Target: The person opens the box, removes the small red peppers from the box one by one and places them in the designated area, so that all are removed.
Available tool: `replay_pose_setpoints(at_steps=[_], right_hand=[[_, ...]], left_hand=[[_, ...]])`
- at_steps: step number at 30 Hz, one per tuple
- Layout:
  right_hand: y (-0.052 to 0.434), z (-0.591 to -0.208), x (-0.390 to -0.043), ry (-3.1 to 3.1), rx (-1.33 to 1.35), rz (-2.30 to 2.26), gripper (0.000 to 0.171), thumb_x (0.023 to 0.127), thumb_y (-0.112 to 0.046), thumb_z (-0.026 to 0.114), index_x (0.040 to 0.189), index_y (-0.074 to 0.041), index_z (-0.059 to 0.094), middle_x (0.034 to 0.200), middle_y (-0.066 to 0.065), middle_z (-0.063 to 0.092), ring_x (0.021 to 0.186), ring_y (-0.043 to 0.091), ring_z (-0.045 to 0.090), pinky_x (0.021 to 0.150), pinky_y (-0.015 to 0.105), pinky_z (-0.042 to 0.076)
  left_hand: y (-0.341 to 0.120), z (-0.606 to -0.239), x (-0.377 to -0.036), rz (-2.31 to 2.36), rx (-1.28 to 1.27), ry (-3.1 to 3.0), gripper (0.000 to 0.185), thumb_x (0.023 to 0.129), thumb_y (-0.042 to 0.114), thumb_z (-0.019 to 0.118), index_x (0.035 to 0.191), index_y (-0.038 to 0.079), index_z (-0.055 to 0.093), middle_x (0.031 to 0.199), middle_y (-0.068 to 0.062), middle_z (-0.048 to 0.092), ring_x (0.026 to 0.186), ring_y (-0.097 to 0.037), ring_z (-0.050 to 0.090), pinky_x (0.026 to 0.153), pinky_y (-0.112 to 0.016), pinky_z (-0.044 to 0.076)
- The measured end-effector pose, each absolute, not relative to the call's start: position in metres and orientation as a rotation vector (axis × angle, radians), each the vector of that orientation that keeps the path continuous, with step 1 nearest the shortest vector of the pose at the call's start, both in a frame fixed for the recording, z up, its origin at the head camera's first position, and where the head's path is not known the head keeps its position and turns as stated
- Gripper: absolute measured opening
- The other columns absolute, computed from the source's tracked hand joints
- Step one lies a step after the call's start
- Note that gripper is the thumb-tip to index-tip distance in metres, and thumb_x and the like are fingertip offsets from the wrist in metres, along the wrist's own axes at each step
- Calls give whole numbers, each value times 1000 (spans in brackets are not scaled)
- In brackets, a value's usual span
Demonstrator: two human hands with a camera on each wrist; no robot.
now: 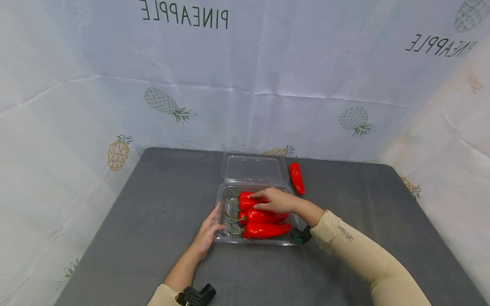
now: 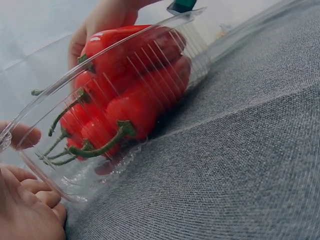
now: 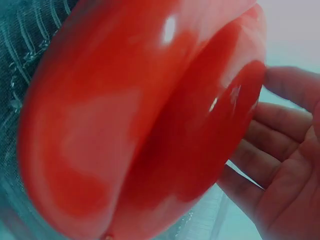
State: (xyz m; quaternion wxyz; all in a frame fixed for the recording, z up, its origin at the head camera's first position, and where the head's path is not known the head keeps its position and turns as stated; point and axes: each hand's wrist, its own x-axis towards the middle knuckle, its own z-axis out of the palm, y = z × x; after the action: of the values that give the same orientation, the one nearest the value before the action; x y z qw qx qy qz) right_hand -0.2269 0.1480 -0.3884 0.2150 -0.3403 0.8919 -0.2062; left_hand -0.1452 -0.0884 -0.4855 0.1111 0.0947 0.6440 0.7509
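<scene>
Surface (image 1: 153, 221): grey, fabric-textured, spanning the lower field of the head view. A white backdrop (image 1: 268, 76) printed with pineapples and the word PINEAPPLE is enclosing it on three sides.

Clear plastic clamshell box (image 1: 221, 199) is sitting near the surface's centre, its lid (image 1: 252, 168) lying open and flat at 12 o'clock from the tray. Several red peppers (image 1: 266, 230) are lying in the tray, green stems pointing toward 9 o'clock. One loose pepper (image 1: 296, 178) is lying on the surface just beside the lid, at 2 o'clock from the tray.

Left hand (image 1: 208, 231): forearm is coming in from 6 o'clock; the hand is resting against the tray's 9 o'clock wall, thumb at the rim, fingers (image 2: 35, 192) loosely together against the wall in the left wrist view.

Right hand (image 1: 275, 200): arm in a beige sleeve (image 1: 363, 255) is reaching in from 4 o'clock, palm down over the tray. Its fingers (image 3: 272, 150) are curling round a red pepper (image 1: 246, 199) at the tray's 12 o'clock side; the right wrist view is showing the pepper held against the palm.
</scene>
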Motion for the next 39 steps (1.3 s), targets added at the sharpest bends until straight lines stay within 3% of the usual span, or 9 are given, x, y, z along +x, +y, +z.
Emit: replay_pose_setpoints(at_steps=[4,10,19,27,39], right_hand=[[146,-389,-228,2494,-948,-559,41,88,-20,61,127,-6,57,123,9,63,101,15,60,83,27,50],[144,-388,-232,2510,-946,-556,39,85,-14,65,123,-4,61,120,10,65,107,18,61,87,31,51],[143,-385,-237,2443,-978,-514,44,81,-3,66,125,-5,59,119,8,65,88,15,57,69,20,49],[144,-386,-238,2436,-1041,-492,48,79,-4,69,126,-7,59,120,7,65,96,13,60,79,24,53],[147,-393,-241,2444,-1079,-462,48,81,-8,68,127,-3,56,134,11,55,120,24,55,94,35,48]], left_hand=[[-88,-486,-145,2206,281,1894,76,81,-4,44,148,-3,8,156,-18,1,144,-32,-4,96,2,18],[-88,-488,-146,2196,271,1903,76,81,-3,44,148,-3,8,156,-18,2,144,-32,-3,95,2,19],[-89,-488,-147,2175,253,1902,75,82,-3,42,148,-2,7,157,-15,2,145,-29,-2,94,3,19],[-89,-488,-146,2180,246,1911,75,81,-3,42,148,-2,8,157,-16,3,145,-28,-1,94,3,19],[-88,-487,-147,2155,227,1931,74,82,-3,42,149,0,9,158,-14,4,145,-27,-1,94,3,18]])
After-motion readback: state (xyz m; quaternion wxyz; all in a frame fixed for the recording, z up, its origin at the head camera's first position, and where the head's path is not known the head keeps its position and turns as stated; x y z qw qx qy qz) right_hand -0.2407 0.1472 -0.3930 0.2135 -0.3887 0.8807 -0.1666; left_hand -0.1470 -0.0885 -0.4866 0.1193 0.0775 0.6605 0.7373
